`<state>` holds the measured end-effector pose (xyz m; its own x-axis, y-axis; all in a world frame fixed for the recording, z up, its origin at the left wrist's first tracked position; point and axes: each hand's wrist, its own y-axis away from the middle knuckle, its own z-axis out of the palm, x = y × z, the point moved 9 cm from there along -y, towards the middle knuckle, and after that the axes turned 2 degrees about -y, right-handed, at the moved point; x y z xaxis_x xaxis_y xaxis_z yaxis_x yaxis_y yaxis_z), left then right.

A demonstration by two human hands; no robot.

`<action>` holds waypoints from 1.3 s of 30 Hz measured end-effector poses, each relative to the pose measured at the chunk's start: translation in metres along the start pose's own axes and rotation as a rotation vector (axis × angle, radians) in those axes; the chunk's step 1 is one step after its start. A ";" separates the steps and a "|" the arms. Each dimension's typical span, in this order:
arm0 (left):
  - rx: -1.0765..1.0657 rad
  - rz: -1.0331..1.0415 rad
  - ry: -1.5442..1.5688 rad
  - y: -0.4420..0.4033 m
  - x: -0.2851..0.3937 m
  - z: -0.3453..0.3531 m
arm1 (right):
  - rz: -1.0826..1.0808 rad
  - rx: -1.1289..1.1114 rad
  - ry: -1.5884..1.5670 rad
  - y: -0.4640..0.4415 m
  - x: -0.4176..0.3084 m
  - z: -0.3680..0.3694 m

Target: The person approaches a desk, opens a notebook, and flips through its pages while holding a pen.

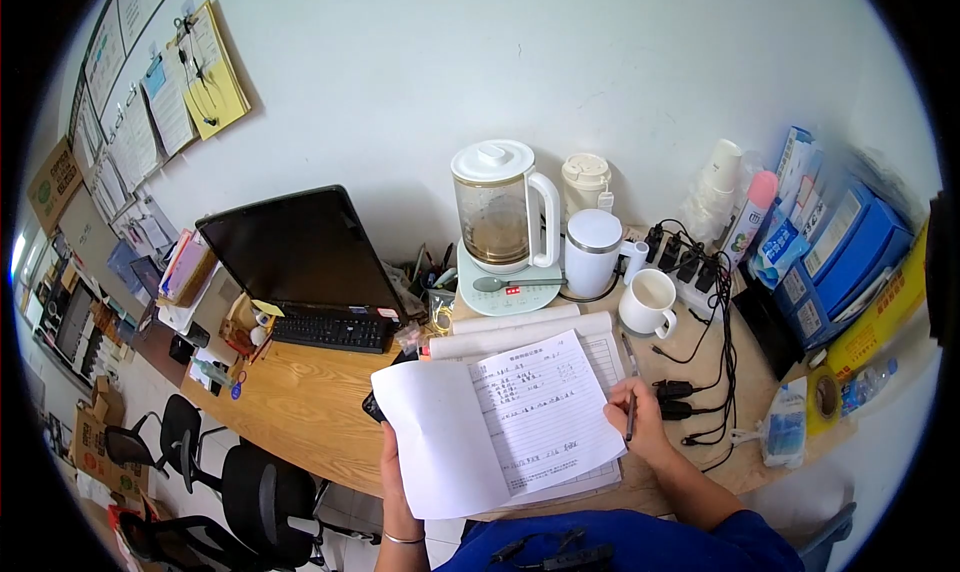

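An open notebook (540, 412) lies at the desk's front edge, its right page lined and partly filled with handwriting, its left page blank. My right hand (640, 422) is closed around a dark pen (630, 417) beside the right page's edge. At the notebook's left edge is my left hand (395, 472), with a band on the wrist; its fingers are mostly hidden behind the page. Under and behind the notebook are more papers (597, 334). A white mug (648, 304) stands just behind my right hand.
A glass kettle (495, 212) on its base, a white lidded cup (592, 252) and a power strip (697, 290) with black cables stand behind. To the left are a monitor (300, 252) and keyboard (330, 333). Blue folders (840, 252) and a tape roll (824, 396) are right.
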<state>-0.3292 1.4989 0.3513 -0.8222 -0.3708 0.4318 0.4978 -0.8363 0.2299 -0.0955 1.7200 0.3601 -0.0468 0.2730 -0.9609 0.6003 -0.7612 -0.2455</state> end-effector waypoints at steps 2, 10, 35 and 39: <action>-0.003 0.009 -0.003 0.000 0.000 0.001 | 0.003 -0.004 -0.004 0.000 0.000 0.000; 0.011 0.013 -0.029 0.001 0.000 0.007 | 0.041 -0.007 -0.011 0.000 0.003 0.000; 0.047 0.030 -0.044 0.000 0.004 0.002 | 0.017 -0.014 -0.017 0.001 0.003 0.000; -0.002 -0.001 -0.028 -0.002 0.002 -0.002 | 0.021 -0.005 -0.022 0.000 0.003 0.001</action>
<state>-0.3318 1.4993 0.3501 -0.8148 -0.3581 0.4559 0.4963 -0.8374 0.2291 -0.0958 1.7202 0.3573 -0.0515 0.2441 -0.9684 0.6056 -0.7634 -0.2247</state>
